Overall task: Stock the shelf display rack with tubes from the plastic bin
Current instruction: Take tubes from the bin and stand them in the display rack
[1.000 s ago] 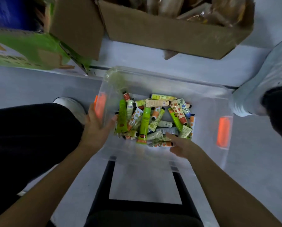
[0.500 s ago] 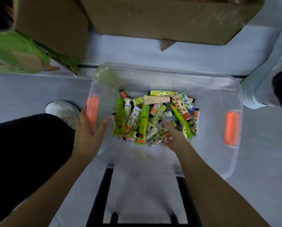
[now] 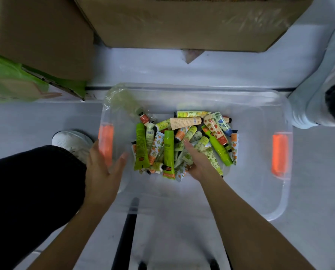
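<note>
A clear plastic bin [image 3: 279, 191] with orange handles stands on the pale floor in front of me. A heap of tubes [image 3: 168, 149] in green, orange and floral prints lies in its middle. My left hand [image 3: 102, 170] rests against the bin's left wall beside the orange handle [image 3: 105, 141], fingers straight and thumb spread towards the inside. My right hand [image 3: 198, 162] reaches into the heap with fingers stretched forward over the tubes, touching them. Tubes hide its fingertips in part. No display rack is in view.
Two cardboard boxes [image 3: 182, 22] and a green carton [image 3: 10, 78] stand beyond the bin. My dark-trousered leg and white shoe [image 3: 71, 141] are at the left. Another person's shoe [image 3: 314, 106] is at the right. Black bars [image 3: 123, 236] run under the bin's near side.
My right hand has moved forward from the heap's near edge onto the tubes. The view has tilted down and closer. My left hand stays at the bin's left wall.
</note>
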Demonstrator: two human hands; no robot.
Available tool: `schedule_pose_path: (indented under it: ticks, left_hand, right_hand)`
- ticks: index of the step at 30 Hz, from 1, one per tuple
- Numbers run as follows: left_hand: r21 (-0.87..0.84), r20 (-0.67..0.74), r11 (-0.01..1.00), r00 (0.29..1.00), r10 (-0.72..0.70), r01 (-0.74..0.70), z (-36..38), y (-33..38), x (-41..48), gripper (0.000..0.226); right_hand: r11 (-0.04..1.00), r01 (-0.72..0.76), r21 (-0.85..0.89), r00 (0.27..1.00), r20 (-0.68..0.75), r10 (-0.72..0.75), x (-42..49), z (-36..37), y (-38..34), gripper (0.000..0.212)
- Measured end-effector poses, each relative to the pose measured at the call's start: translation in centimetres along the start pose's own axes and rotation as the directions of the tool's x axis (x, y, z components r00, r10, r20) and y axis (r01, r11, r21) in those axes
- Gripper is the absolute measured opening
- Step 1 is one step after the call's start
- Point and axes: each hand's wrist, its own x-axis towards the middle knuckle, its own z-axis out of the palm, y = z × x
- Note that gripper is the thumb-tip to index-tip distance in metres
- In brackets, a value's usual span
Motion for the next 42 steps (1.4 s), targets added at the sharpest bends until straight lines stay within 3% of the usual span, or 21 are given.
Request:
schedule_pose_path:
  ticks: [5, 7, 12, 21, 25, 28, 32, 34, 36, 38, 40, 41, 42]
  left_hand:
    - [0.006, -0.001, 1.0, 1.0, 0.004, -0.004, 0.0, -0.2, 0.1, 0.079]
    - [0.004, 0.002, 1.0, 1.0, 0.006, -0.006, 0.1, -0.2, 0.1, 0.077]
    - [-0.004, -0.009, 1.0, 1.0, 0.017, -0.017, 0.0, -0.2, 0.0, 0.074]
    - [0.007, -0.011, 1.0, 1.0, 0.007, -0.007, 0.1, -0.4, 0.1, 0.071]
    - [0.013, 0.001, 1.0, 1.0, 0.009, -0.009, 0.2, -0.5, 0.2, 0.059]
    - [0.06, 0.008, 0.997, 0.999, 0.038, -0.038, 0.0, 0.1, 0.1, 0.06]
    - [0.199, -0.061, 0.979, 0.996, 0.065, -0.052, -0.8, 1.9, -0.4, 0.085]
    - [0.187, -0.089, 0.975, 0.987, 0.137, -0.119, -1.4, 3.2, -0.5, 0.086]
    - [0.125, -0.069, 0.969, 0.973, 0.222, -0.212, -1.7, 4.8, -0.7, 0.076]
    - [-0.086, -0.016, 0.976, 0.98, 0.198, -0.198, -1.6, 7.1, -1.4, 0.055]
    - [-0.4, 0.146, 0.916, 0.988, 0.055, 0.008, -1.5, 10.3, -2.5, 0.029]
    - [-0.514, 0.302, 0.84, 0.953, -0.009, 0.171, -1.2, 11.7, -2.8, 0.028]
    - [-0.562, 0.451, 0.767, 0.892, -0.029, 0.31, -0.9, 12.8, -3.0, 0.036]
  right_hand:
    - [0.998, 0.037, 0.053, 0.998, -0.043, -0.035, 2.3, 0.0, 1.0, 0.149]
    - [0.993, 0.04, 0.108, 0.998, -0.05, -0.035, 1.5, -0.1, 0.7, 0.152]
    - [0.996, 0.026, 0.082, 0.997, -0.072, -0.02, -1.8, 0.6, -0.5, 0.11]
    - [0.994, 0.075, 0.083, 0.996, -0.054, -0.071, -1.2, 0.6, -0.3, 0.114]
    - [0.993, 0.076, 0.09, 0.995, -0.065, -0.071, -2.1, 0.8, -0.7, 0.096]
    - [0.993, 0.049, 0.107, 0.999, -0.026, -0.047, -3.0, 0.4, -1.0, 0.093]
    - [0.989, 0.063, 0.134, 0.996, 0.054, -0.07, -6.7, -0.9, -2.2, 0.022]
    - [0.989, 0.069, 0.128, 0.989, 0.118, -0.084, -9.2, -1.6, -2.9, 0.02]
    - [0.985, 0.076, 0.154, 0.983, 0.153, -0.099, -11.7, -1.9, -3.7, 0.036]
    - [0.985, 0.109, 0.133, 0.981, 0.143, -0.128, -14.1, -2.3, -4.1, 0.056]
    - [0.975, 0.189, 0.113, 0.96, 0.187, -0.208, -16.3, -2.4, -4.2, 0.087]
    - [0.971, 0.212, 0.109, 0.95, 0.211, -0.231, -16.8, -2.2, -4.1, 0.093]
    - [0.967, 0.236, 0.098, 0.938, 0.237, -0.253, -17.9, -1.9, -4.2, 0.083]
